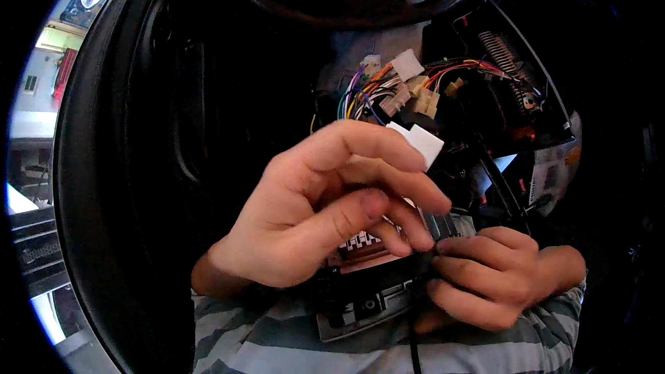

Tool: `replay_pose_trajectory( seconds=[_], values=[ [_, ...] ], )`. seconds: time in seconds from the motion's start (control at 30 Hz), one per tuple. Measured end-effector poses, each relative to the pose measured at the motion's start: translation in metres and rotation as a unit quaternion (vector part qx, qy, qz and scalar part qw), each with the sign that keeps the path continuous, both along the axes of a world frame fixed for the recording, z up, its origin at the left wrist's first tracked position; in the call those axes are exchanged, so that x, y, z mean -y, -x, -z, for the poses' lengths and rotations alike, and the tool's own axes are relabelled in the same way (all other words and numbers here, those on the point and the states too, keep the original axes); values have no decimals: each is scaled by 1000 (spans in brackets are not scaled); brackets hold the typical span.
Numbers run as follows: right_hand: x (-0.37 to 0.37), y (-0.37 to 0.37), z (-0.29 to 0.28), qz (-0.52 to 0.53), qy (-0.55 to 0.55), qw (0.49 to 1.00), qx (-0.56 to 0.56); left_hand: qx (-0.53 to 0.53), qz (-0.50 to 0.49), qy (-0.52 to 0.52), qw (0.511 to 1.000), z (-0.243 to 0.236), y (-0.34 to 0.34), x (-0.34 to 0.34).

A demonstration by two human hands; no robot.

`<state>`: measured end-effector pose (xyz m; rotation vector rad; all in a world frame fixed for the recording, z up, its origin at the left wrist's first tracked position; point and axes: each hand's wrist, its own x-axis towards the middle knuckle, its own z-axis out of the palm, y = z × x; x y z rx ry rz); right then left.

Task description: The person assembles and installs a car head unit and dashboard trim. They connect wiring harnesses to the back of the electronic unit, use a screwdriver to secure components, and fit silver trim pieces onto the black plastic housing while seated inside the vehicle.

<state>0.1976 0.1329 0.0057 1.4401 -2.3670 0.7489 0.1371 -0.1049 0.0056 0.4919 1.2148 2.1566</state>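
Note:
My left hand [298,215] is raised in the middle over a black electronic unit [367,305] with an exposed slotted inner part, resting on my lap. Its fingers are loosely curled and apart, with no held thing visible. A white plastic connector [426,144] shows just beyond its index finger. My right hand [492,280] has its bent fingers on the right side of the unit, gripping it; its thumb is partly hidden. A dark cable [414,350] hangs down from the unit over my striped clothing.
A steering wheel [350,14] arches at the top. Below it lie bundled coloured wires with several connectors [407,66] and an open dark panel housing [509,55] at the right. A door's black trim [104,166] runs down the left, with a bright outside scene at the rim.

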Motion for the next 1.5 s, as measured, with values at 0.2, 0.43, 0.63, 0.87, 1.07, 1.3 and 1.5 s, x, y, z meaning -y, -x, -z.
replay_pose_trajectory(
  seconds=[0.2, 0.43, 0.63, 0.87, 1.07, 1.3, 1.5],
  values=[
    [6, 37, -35, 37, 53, 998, 5, -4, 28, 23, 999, -5, -3, -4],
    [40, 66, -37, 79, 60, 995, -5, 36, -14, -50, 998, -5, -2, -13],
    [37, 68, -35, 87, 63, 994, 11, 51, -61, -78, 994, -6, -7, -18],
    [20, 80, -27, -23, 194, 976, 101, 62, -150, -74, 984, -11, -14, -16],
    [-39, 61, -20, -15, 116, 959, 259, 0, -153, -114, 982, 16, -5, -9],
    [-36, 8, 3, -45, 14, 998, -40, 11, -215, -127, 968, 1, -11, -11],
    [-31, 2, 29, -1, 20, 984, -175, 15, -146, -195, 970, -4, -14, 7]
  ],
)
